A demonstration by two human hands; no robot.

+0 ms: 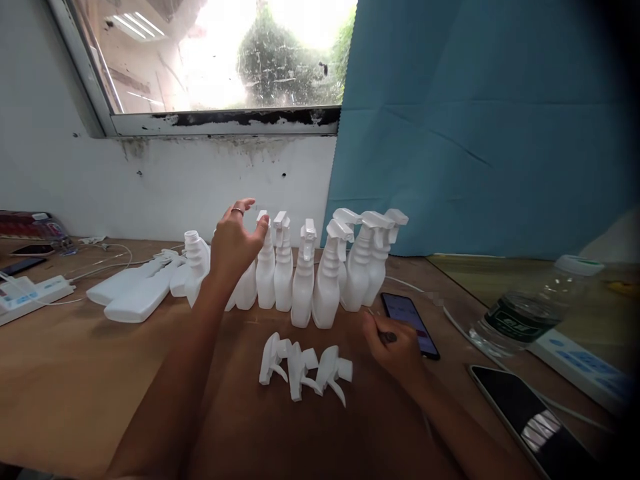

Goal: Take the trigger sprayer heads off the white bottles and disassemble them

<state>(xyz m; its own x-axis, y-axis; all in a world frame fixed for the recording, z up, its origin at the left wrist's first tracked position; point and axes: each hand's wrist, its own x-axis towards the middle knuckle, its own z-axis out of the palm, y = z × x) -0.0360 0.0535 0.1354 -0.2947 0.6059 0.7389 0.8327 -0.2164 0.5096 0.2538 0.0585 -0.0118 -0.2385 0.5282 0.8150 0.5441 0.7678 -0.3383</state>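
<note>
My left hand (236, 241) is raised over the row of bottles, thumb and fingers apart and nothing visible between them. Its thumb is close to the head of a white spray bottle (265, 273); whether they touch I cannot tell. My right hand (400, 350) is closed around a dark pen-like stick (387, 337), mostly hidden by the fingers. Several white bottles with trigger heads, such as the front one (303, 287), stand upright between the hands. Three loose trigger heads (299, 373) lie in front of them. A bottle without a head (196, 263) is left of my left forearm.
White bottles (137, 300) lie on their sides at left, near a power strip (37, 297). A phone (410, 323) lies beyond my right hand. A water bottle (530, 313), another phone (525, 413) and a second power strip (583, 367) are at right. Cables cross the brown tabletop (140, 380).
</note>
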